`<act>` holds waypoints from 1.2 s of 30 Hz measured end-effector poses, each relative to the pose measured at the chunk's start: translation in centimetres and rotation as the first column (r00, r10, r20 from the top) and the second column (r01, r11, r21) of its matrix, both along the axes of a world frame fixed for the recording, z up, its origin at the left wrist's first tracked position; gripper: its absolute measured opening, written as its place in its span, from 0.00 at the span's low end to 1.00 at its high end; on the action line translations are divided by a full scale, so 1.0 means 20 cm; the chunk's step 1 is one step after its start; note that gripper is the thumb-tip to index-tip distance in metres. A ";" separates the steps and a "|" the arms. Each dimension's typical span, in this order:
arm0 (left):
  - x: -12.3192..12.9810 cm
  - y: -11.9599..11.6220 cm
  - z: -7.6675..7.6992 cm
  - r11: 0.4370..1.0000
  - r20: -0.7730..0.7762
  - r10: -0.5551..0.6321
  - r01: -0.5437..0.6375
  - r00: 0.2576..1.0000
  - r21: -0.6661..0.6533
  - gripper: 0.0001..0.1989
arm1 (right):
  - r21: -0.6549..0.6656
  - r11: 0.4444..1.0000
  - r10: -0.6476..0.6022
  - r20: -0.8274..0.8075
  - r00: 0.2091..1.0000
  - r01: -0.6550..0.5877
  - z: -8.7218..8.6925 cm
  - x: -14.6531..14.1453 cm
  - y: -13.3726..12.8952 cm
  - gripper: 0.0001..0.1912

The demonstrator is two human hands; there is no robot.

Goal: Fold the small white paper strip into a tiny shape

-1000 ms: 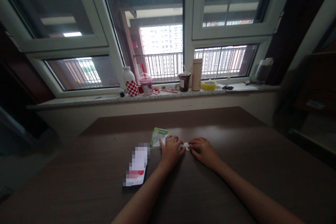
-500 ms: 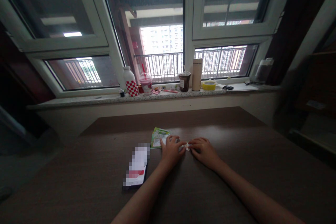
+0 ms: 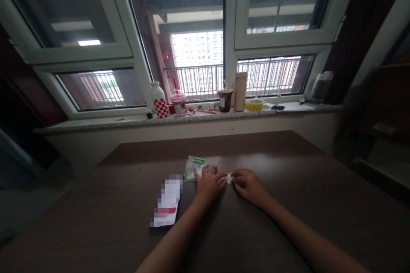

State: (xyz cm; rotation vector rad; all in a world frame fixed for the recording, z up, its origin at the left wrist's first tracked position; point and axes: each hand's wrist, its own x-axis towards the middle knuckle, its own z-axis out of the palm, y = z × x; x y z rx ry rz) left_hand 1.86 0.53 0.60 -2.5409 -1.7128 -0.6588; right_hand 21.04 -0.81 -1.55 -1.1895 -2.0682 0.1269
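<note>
A small white piece (image 3: 229,178), perhaps paper, with a trace of green at its top, lies on the brown table (image 3: 275,239) between my hands. My left hand (image 3: 209,182) pinches its left side with thumb and forefinger, the other fingers spread over the table. On the right side, the fingertips of my right hand (image 3: 249,185) close on the same piece. Beneath and beyond my left fingers lies a flat green and white packet (image 3: 194,167), partly covered. Left of my left forearm rests a phone (image 3: 168,202) with a lit, blurred-out screen.
Along the windowsill (image 3: 134,122) stand a red-checked white bottle (image 3: 159,100), a pink drink cup (image 3: 178,102), a dark drink cup (image 3: 225,100), a beige flask (image 3: 240,91), yellow tape (image 3: 255,104), black scissors (image 3: 278,107) and a clear jar (image 3: 322,86).
My right fingers have shifted very slightly to the right, and a bit more of the white piece shows between the hands. The packet and phone stay where they were.
</note>
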 end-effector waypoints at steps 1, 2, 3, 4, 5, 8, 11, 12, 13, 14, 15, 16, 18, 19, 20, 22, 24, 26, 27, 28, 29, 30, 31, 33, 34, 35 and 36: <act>0.00 0.00 0.00 1.000 0.000 0.002 -0.002 1.000 0.001 0.12 | 0.010 1.000 0.003 0.007 1.000 -0.003 0.00 0.00 0.00 0.11; 0.00 0.00 0.00 1.000 0.000 0.004 -0.004 1.000 0.000 0.12 | 0.018 1.000 0.007 0.014 1.000 -0.007 0.01 0.00 0.00 0.11; 0.00 0.00 0.00 1.000 -0.001 0.005 -0.005 1.000 -0.003 0.12 | 0.022 1.000 0.012 0.019 1.000 -0.013 0.01 0.00 0.00 0.10; 0.00 0.00 0.01 1.000 -0.004 0.005 -0.005 1.000 -0.006 0.12 | 0.023 1.000 0.020 0.023 1.000 -0.020 0.02 0.00 -0.01 0.10; 0.00 -0.01 0.01 1.000 -0.007 0.005 -0.005 1.000 -0.009 0.12 | 0.021 0.999 0.028 0.024 0.999 -0.028 0.02 0.00 -0.01 0.10; 0.00 -0.01 0.02 1.000 -0.019 0.005 -0.006 1.000 -0.011 0.12 | -0.002 0.998 0.055 0.023 0.998 -0.055 0.05 0.00 -0.02 0.10; 0.00 -0.01 0.01 1.000 -0.022 0.004 -0.004 1.000 -0.001 0.12 | -0.022 0.997 0.072 0.033 0.997 -0.071 0.07 0.00 -0.02 0.11; 0.00 -0.01 0.01 1.000 -0.021 0.002 -0.002 1.000 0.003 0.12 | -0.024 0.997 0.075 0.037 0.996 -0.074 0.07 0.00 -0.03 0.11; 0.00 -0.01 0.01 1.000 -0.019 0.001 -0.001 1.000 0.006 0.12 | -0.025 0.997 0.079 0.041 0.996 -0.078 0.08 0.00 -0.03 0.11; 0.00 0.00 0.01 1.000 -0.018 0.002 -0.002 1.000 0.007 0.12 | -0.025 0.996 0.084 0.043 0.996 -0.083 0.08 0.00 -0.03 0.11; 0.00 0.00 0.00 1.000 -0.017 0.006 -0.005 1.000 0.006 0.12 | -0.026 0.996 0.090 0.043 0.995 -0.089 0.08 0.00 -0.03 0.11; 0.00 0.00 0.00 1.000 -0.017 0.009 -0.009 1.000 0.002 0.12 | -0.027 0.995 0.098 0.042 0.994 -0.097 0.09 0.00 -0.03 0.11; 0.00 0.00 0.00 1.000 -0.020 0.018 -0.018 1.000 -0.004 0.12 | -0.033 0.993 0.114 0.037 0.993 -0.113 0.09 0.00 -0.03 0.12; 0.00 0.00 0.00 1.000 -0.022 0.021 -0.021 1.000 -0.006 0.12 | -0.038 0.992 0.120 0.032 0.992 -0.119 0.09 0.00 -0.03 0.13; 0.00 0.00 0.00 1.000 -0.023 0.023 -0.023 0.999 -0.008 0.13 | -0.044 0.991 0.128 0.027 0.991 -0.127 0.10 0.00 -0.03 0.13; 0.00 0.00 0.00 1.000 -0.021 0.024 -0.024 0.999 -0.006 0.13 | -0.054 0.989 0.142 0.017 0.990 -0.141 0.10 0.00 -0.04 0.14; 0.00 0.00 0.00 1.000 -0.018 0.023 -0.023 1.000 0.001 0.12 | -0.060 0.987 0.152 0.013 0.988 -0.151 0.10 0.00 -0.04 0.14; 0.00 0.00 -0.01 1.000 -0.015 0.018 -0.018 1.000 0.011 0.12 | -0.063 0.984 0.166 0.024 0.986 -0.165 0.10 0.00 -0.04 0.13; 0.00 0.00 -0.01 1.000 -0.015 0.015 -0.015 1.000 0.014 0.12 | -0.064 0.983 0.173 0.031 0.984 -0.171 0.09 0.00 -0.04 0.13; 0.00 0.00 -0.02 1.000 -0.014 0.013 -0.012 1.000 0.016 0.12 | -0.062 0.983 0.177 0.036 0.984 -0.174 0.09 -0.01 -0.05 0.12; -0.01 0.00 -0.02 1.000 -0.013 0.012 -0.011 1.000 0.018 0.12 | -0.059 0.983 0.177 0.037 0.984 -0.175 0.09 -0.01 -0.05 0.11; -0.01 0.01 -0.02 1.000 -0.011 0.012 -0.012 1.000 0.019 0.12 | -0.056 0.983 0.176 0.036 0.984 -0.174 0.09 -0.01 -0.05 0.11; -0.01 0.01 -0.02 1.000 -0.008 0.012 -0.011 1.000 0.016 0.12 | -0.053 0.984 0.174 0.030 0.984 -0.172 0.09 -0.01 -0.05 0.11; -0.01 0.01 -0.02 1.000 -0.005 0.011 -0.011 1.000 0.002 0.12 | -0.045 0.985 0.164 0.005 0.986 -0.164 0.08 -0.01 -0.04 0.11; -0.01 0.00 -0.01 1.000 -0.004 0.011 -0.011 1.000 -0.007 0.12 | -0.041 0.988 0.151 -0.015 0.988 -0.151 0.08 0.00 -0.04 0.11; -0.01 0.00 -0.01 1.000 -0.003 0.010 -0.010 1.000 -0.017 0.12 | -0.038 0.991 0.127 -0.040 0.991 -0.128 0.08 0.00 -0.03 0.10; -0.01 0.00 -0.01 1.000 0.000 0.010 -0.010 1.000 -0.024 0.12 | -0.037 0.995 0.092 -0.066 0.994 -0.095 0.07 0.00 -0.02 0.10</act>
